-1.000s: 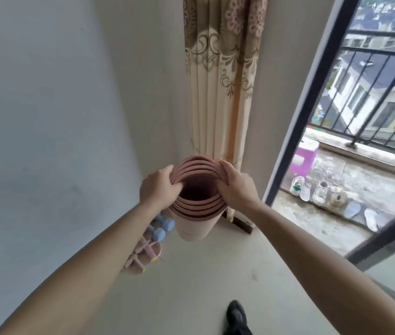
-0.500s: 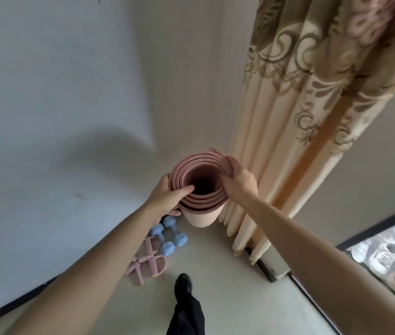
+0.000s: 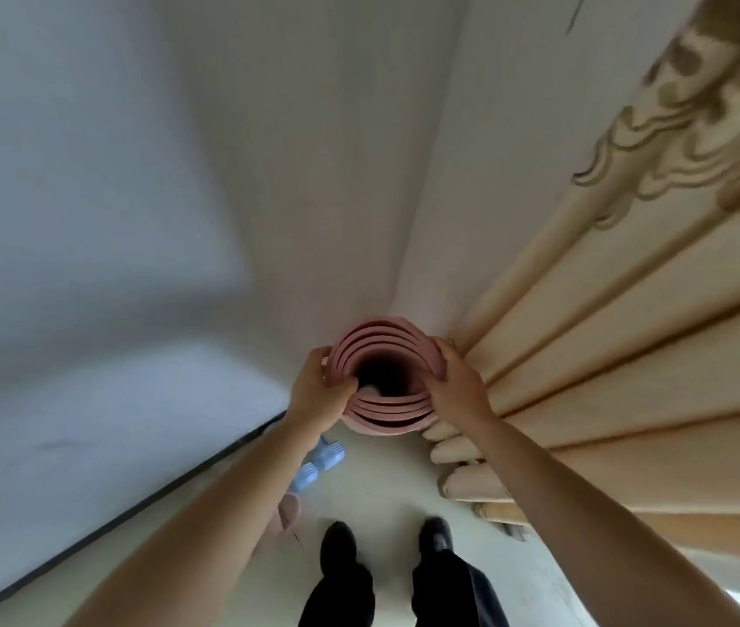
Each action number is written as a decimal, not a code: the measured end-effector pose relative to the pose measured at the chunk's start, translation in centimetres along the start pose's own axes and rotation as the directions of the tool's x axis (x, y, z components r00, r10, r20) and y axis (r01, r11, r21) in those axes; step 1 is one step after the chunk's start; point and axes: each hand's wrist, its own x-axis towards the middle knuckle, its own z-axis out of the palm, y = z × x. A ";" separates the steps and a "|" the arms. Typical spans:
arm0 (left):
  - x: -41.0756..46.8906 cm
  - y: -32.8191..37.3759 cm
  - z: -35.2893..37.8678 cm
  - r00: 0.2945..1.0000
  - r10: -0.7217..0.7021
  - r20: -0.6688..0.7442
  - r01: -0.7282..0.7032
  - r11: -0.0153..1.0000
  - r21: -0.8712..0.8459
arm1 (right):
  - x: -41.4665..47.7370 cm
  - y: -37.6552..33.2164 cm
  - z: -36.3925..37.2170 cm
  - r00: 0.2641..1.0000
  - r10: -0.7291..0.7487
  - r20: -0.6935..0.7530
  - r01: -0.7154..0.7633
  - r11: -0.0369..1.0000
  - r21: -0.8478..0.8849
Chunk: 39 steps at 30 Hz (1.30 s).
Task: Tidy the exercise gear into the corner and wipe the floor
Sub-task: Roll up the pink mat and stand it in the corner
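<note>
While both hands clamp the top rim, left hand (image 3: pixel 320 391) has its thumb hooked inside the roll and fingers wrapped round the outside; right hand (image 3: pixel 456 386) curls its fingers over the opposite edge. Held thing: pink yoga mat (image 3: pixel 386 413), rolled, upright, seen straight down its hollow core. It stands in the wall corner, its right side touching the beige curtain (image 3: pixel 608 355). Cannot tell if its lower end meets the floor (image 3: pixel 381 486). Just left of the mat lie blue dumbbells (image 3: pixel 318 463), partly behind the left forearm. A pink gear piece (image 3: pixel 289 513) lies nearer, mostly hidden. A black baseboard (image 3: pixel 178 481) runs along the left wall. Two black shoes (image 3: pixel 336 549) show bottom centre.
</note>
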 end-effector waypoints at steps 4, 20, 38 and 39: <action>6.9 -3.5 3.7 0.999 -0.042 -0.025 0.045 0.992 0.117 | 6.9 5.4 3.9 0.999 0.022 0.049 -0.025 0.998 0.053; 22.2 -12.1 11.5 0.990 -0.081 0.112 0.062 0.985 0.162 | 21.3 16.9 12.3 0.978 0.099 0.186 -0.136 0.970 0.200; 11.4 -3.8 2.1 0.891 0.444 -0.094 -0.294 0.722 0.626 | 14.4 5.7 4.7 0.917 -0.351 -0.188 0.329 0.934 -0.140; 10.0 -2.2 0.8 0.862 0.497 -0.100 -0.318 0.684 0.657 | 13.4 3.9 3.4 0.896 -0.399 -0.194 0.368 0.913 -0.177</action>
